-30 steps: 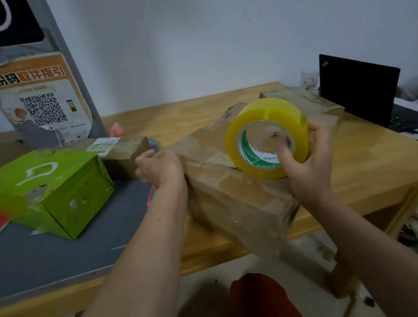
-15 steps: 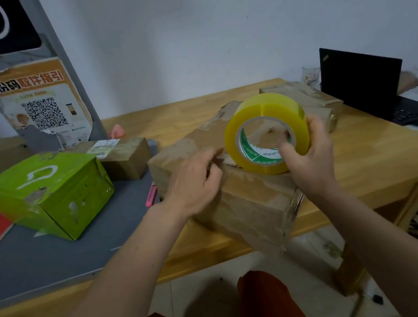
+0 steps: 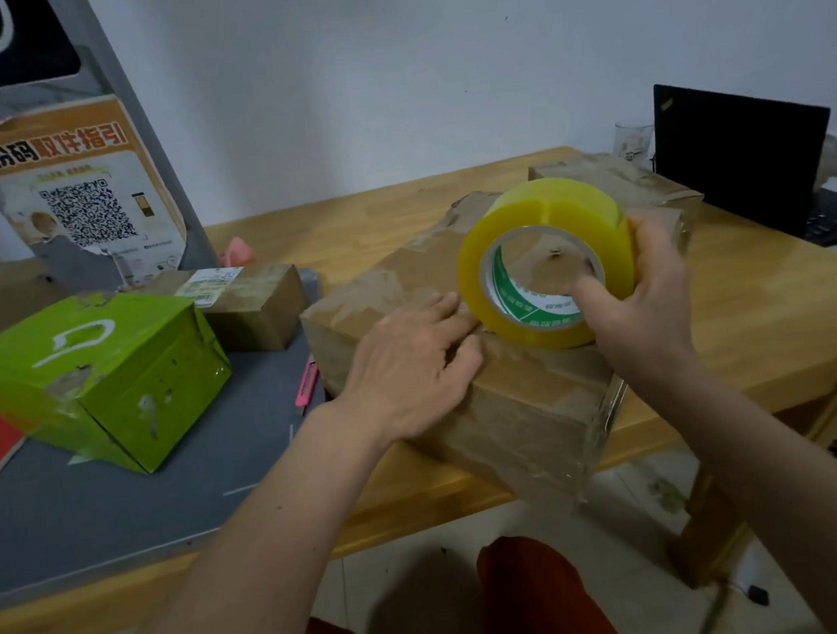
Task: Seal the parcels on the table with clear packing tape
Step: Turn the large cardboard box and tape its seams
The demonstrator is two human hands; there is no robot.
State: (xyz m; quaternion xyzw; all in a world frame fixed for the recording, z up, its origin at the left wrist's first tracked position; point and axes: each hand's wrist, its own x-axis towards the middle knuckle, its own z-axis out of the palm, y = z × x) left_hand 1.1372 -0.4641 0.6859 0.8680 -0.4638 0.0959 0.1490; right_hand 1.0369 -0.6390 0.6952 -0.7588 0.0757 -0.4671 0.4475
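Right hand grips the yellow-tinted roll of clear packing tape, thumb hooked in the core, fingers round the outer rim. Roll stands on edge on the top of the large brown cardboard parcel. Left hand lies flat, fingers straight, pressing the parcel top just left of the roll. Parcel sits at the near edge of the wooden table. Further left of the left hand: pink utility knife on a grey mat, then a green box and a small brown labelled box. Beyond the right hand: black laptop.

Left hand moved from box's far edge onto brown parcel top.
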